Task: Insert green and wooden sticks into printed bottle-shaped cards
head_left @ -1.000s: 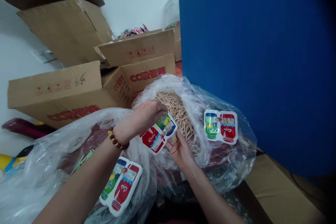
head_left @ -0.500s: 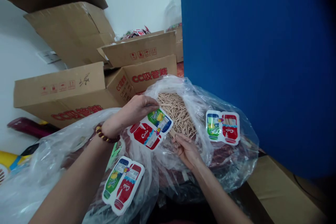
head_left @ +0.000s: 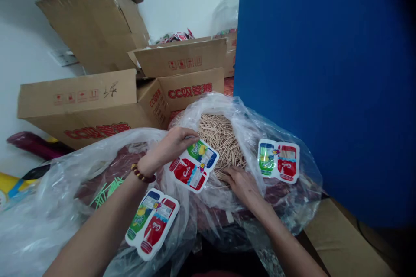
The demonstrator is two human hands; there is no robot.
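Observation:
My left hand (head_left: 172,145), with a bead bracelet on its wrist, pinches a bottle-shaped printed pack (head_left: 193,166) by its top edge. The pack shows a green and a red bottle. My right hand (head_left: 242,184) lies palm down on the pile of thin wooden sticks (head_left: 221,138) inside a clear plastic bag (head_left: 247,125), with its fingers curled into the sticks. A second pack (head_left: 278,161) rests on the bag's right side. A third pack (head_left: 152,223) lies on the plastic by my left forearm.
Cardboard boxes with red lettering (head_left: 97,104) stand behind the bags, and more boxes (head_left: 94,26) lean on the white wall. A big blue panel (head_left: 325,73) fills the right. Another clear bag (head_left: 48,199) of dark goods spreads at the left. A brown box (head_left: 344,242) sits at lower right.
My right hand has turned over and moved onto the stick pile. My left hand with the pack has shifted slightly. The camera has swung a little to the left.

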